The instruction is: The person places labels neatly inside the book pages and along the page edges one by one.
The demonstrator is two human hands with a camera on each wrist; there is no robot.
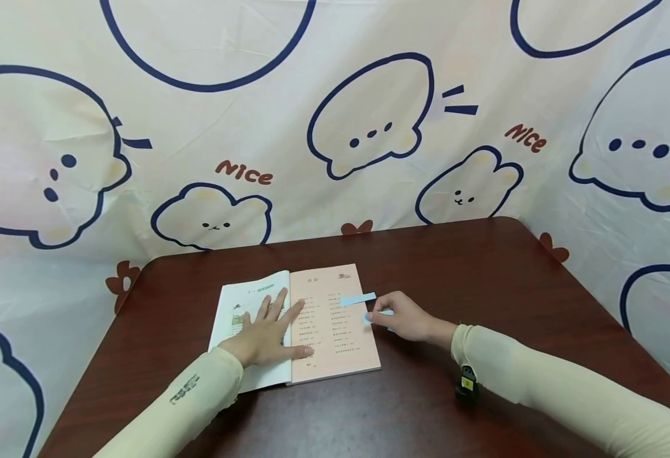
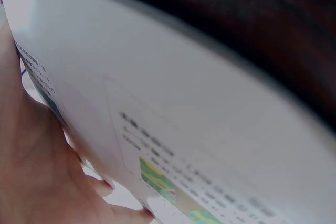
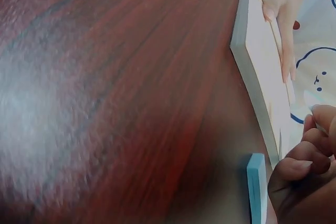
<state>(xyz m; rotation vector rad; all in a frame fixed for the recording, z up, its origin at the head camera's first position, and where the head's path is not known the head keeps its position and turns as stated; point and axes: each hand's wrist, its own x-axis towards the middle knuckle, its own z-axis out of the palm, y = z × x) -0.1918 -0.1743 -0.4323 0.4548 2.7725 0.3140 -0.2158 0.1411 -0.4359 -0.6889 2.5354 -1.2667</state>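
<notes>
Book (image 1: 340, 364) lay open on the surface (image 1: 455, 267), which stretched wide past its right edge. Blue strip (image 1: 356, 299) overhung right page edge, long axis crosswise, outer end pointing right. Left hand (image 1: 266, 337) pressed pages, fingers spread; right hand (image 1: 406, 316), grip pinching blue slip (image 1: 366, 317) by that edge.

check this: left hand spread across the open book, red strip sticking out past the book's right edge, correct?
The colour is wrong: the head view shows a light blue strip, not red. The left hand is spread across the open book, and the strip passes its right edge.
</notes>
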